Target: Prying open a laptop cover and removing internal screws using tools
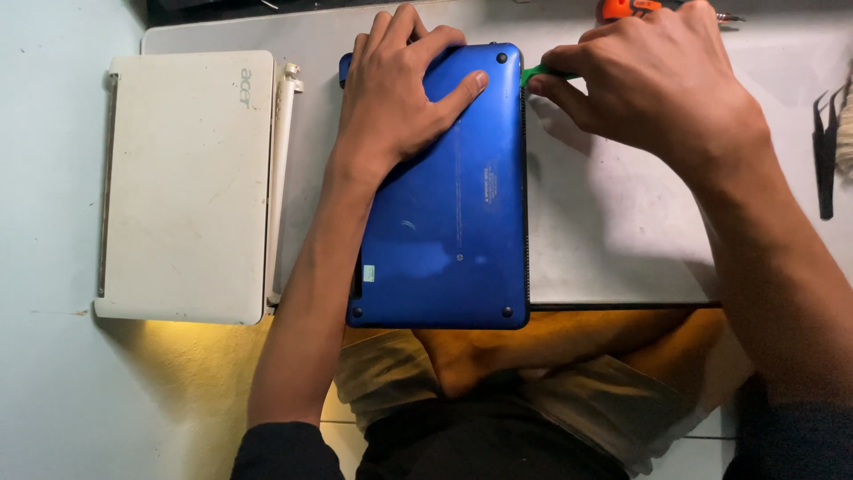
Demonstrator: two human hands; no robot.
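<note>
Across the pale grey desk [622, 222], seen from straight above, lies a grey work mat whose near edge runs just past the person's lap, with a light bluish surface spreading out to the left and a warm yellow glow showing in the gap beneath the desk's near edge. On the left of the mat sits a closed white laptop [187, 187], scuffed and a little grimy, its hinge edge turned to the right. Just beside it, in the middle, lies a blue laptop [453, 231] turned bottom side up, dark screws showing in its corners and its near end hanging slightly over the desk's near edge. The left hand [395, 93] comes in from the near side, forearm stretched along the blue shell, palm pressed flat on the far left part of it with the fingers spread apart and the thumb pointing right. The right hand [657, 80] reaches in from the right, wrist bent, its fingers pinched together on a small green pry tool [536, 75] whose tip meets the far right edge of the blue laptop. An orange-handled tool [622, 8] lies at the far edge, and black tweezers [825, 151] rest at the right edge.
</note>
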